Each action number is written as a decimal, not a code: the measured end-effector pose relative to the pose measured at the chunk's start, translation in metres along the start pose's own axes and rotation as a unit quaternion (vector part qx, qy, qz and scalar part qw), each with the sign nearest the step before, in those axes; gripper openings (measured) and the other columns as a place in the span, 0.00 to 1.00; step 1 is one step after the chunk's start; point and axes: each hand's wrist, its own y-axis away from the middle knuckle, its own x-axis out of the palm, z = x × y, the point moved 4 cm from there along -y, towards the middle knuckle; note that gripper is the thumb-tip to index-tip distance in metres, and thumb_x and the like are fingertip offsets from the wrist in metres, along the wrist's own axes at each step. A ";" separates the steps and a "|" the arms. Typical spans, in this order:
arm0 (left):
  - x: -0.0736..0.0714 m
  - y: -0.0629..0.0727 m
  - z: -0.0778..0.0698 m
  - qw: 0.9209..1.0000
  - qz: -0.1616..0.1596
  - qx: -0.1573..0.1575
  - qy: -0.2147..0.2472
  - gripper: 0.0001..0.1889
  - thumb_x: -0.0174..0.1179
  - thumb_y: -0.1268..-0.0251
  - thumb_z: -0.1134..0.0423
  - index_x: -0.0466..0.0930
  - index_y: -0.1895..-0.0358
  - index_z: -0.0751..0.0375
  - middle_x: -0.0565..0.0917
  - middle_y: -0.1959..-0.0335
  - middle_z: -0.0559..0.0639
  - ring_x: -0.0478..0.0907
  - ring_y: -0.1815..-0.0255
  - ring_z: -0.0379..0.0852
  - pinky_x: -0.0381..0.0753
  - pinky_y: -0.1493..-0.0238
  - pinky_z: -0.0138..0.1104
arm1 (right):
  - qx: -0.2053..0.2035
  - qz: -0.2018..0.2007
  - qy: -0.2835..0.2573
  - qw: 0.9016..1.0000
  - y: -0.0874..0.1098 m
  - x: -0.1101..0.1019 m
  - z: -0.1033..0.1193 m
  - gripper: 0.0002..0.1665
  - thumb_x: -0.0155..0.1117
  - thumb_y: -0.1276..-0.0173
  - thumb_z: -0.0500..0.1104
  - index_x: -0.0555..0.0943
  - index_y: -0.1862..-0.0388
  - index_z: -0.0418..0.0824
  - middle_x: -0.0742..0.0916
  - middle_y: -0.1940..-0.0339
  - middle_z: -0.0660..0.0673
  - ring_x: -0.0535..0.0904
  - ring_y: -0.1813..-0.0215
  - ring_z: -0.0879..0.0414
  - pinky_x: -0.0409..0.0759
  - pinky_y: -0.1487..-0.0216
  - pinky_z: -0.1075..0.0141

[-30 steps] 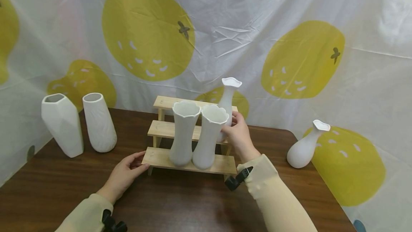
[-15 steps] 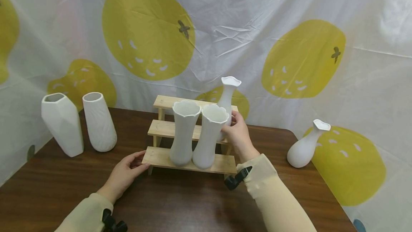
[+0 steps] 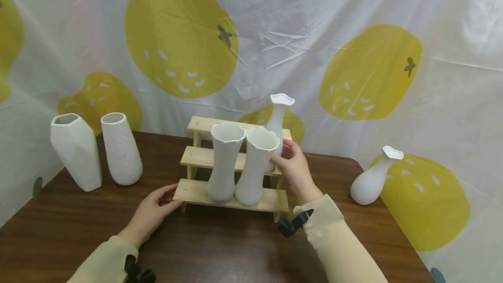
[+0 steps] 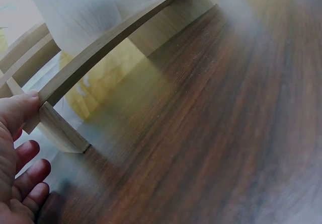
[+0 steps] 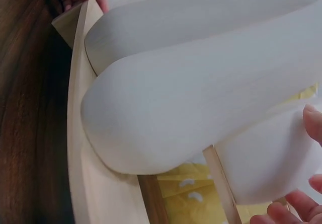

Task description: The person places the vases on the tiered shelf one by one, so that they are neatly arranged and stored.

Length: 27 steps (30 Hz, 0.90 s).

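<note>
A three-step wooden stand (image 3: 196, 192) sits on the table. Two white vases with scalloped rims, a left one (image 3: 223, 165) and a right one (image 3: 255, 169), stand side by side on its bottom step. Behind them, at the right end of the middle step, rises a slim-necked white vase (image 3: 277, 121). My right hand (image 3: 294, 167) is beside that vase, fingers loosely spread and thumb at its body; firm contact is unclear. At the bottom step's left end my left hand (image 3: 151, 213) holds the board, thumb on its near edge. The left hand's other fingers hang below it.
At the left stand a faceted white vase (image 3: 76, 154) and a tapered white vase (image 3: 122, 150). Another slim-necked vase (image 3: 375, 176) is at the table's right. A fruit-print curtain (image 3: 275, 34) hangs behind the brown table (image 3: 228, 248).
My right hand has shifted slightly right and toward me, its fingers looser around the slim-necked vase, which keeps its place. The left hand and stand look unmoved.
</note>
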 end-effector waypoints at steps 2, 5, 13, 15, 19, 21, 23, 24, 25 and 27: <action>0.000 0.000 0.000 1.000 0.000 -0.001 0.001 0.33 0.65 0.38 0.51 0.68 0.33 0.63 0.78 0.45 0.60 0.75 0.47 0.52 0.76 0.53 0.30 | 0.000 -0.003 -0.003 1.000 0.003 -0.005 -0.003 0.39 0.70 0.40 0.37 0.64 0.32 0.38 0.75 0.38 0.38 0.71 0.38 0.46 0.71 0.42 0.54; 0.000 0.000 0.000 1.000 0.001 -0.001 0.002 0.33 0.65 0.38 0.51 0.68 0.33 0.63 0.78 0.45 0.59 0.75 0.46 0.52 0.75 0.53 0.30 | -0.007 -0.017 0.002 1.000 0.010 -0.013 -0.006 0.40 0.72 0.40 0.40 0.65 0.32 0.39 0.75 0.38 0.39 0.70 0.37 0.46 0.69 0.40 0.53; 0.000 0.000 0.001 1.000 0.001 -0.003 0.007 0.34 0.65 0.38 0.50 0.68 0.33 0.63 0.77 0.44 0.60 0.75 0.46 0.52 0.76 0.52 0.31 | -0.027 -0.079 0.010 0.996 0.031 -0.033 -0.021 0.34 0.70 0.38 0.39 0.68 0.35 0.35 0.75 0.39 0.38 0.70 0.38 0.46 0.70 0.42 0.59; 0.000 -0.001 0.001 1.000 0.002 -0.003 0.008 0.34 0.65 0.38 0.50 0.68 0.33 0.63 0.77 0.44 0.60 0.75 0.46 0.52 0.76 0.52 0.32 | -0.028 -0.089 -0.003 0.996 0.037 -0.035 -0.026 0.33 0.69 0.37 0.37 0.68 0.36 0.35 0.75 0.39 0.38 0.69 0.39 0.46 0.70 0.43 0.62; 0.000 -0.001 0.001 1.000 0.002 -0.001 0.007 0.34 0.65 0.38 0.51 0.68 0.33 0.63 0.77 0.44 0.60 0.75 0.45 0.53 0.76 0.51 0.32 | -0.027 -0.100 -0.017 0.994 0.047 -0.038 -0.040 0.32 0.69 0.37 0.37 0.69 0.37 0.34 0.75 0.40 0.39 0.69 0.39 0.46 0.70 0.45 0.66; 0.000 -0.001 0.001 1.000 0.002 -0.001 0.007 0.34 0.65 0.38 0.51 0.68 0.33 0.63 0.77 0.44 0.60 0.75 0.46 0.52 0.76 0.52 0.31 | -0.022 -0.103 -0.010 0.994 0.051 -0.040 -0.049 0.32 0.70 0.38 0.38 0.69 0.37 0.35 0.76 0.40 0.39 0.70 0.40 0.46 0.71 0.47 0.69; 0.000 -0.001 0.002 1.000 0.002 -0.001 0.008 0.34 0.65 0.38 0.51 0.68 0.33 0.63 0.77 0.44 0.60 0.75 0.46 0.52 0.76 0.53 0.30 | -0.015 -0.106 -0.001 0.994 0.055 -0.041 -0.059 0.32 0.70 0.38 0.39 0.70 0.38 0.35 0.76 0.41 0.40 0.71 0.40 0.47 0.72 0.50 0.72; 0.000 -0.001 0.002 1.000 0.002 -0.002 0.009 0.33 0.65 0.38 0.51 0.68 0.33 0.63 0.77 0.44 0.60 0.75 0.46 0.52 0.76 0.53 0.30 | -0.012 -0.107 0.001 0.994 0.057 -0.041 -0.064 0.32 0.71 0.39 0.39 0.70 0.38 0.35 0.76 0.41 0.39 0.71 0.40 0.47 0.72 0.51 0.72; 0.000 -0.001 0.002 1.000 0.002 -0.001 0.008 0.34 0.65 0.38 0.51 0.68 0.33 0.63 0.77 0.44 0.60 0.75 0.46 0.52 0.76 0.53 0.30 | -0.008 -0.106 0.007 0.994 0.059 -0.041 -0.069 0.32 0.71 0.39 0.39 0.70 0.38 0.35 0.76 0.41 0.39 0.71 0.41 0.47 0.72 0.51 0.73; 0.000 0.000 0.001 1.000 0.001 0.000 0.006 0.34 0.65 0.38 0.50 0.68 0.33 0.63 0.77 0.44 0.60 0.75 0.46 0.52 0.76 0.54 0.30 | -0.002 -0.100 0.016 0.995 0.062 -0.041 -0.077 0.32 0.71 0.39 0.40 0.70 0.38 0.35 0.76 0.40 0.38 0.71 0.40 0.46 0.72 0.51 0.73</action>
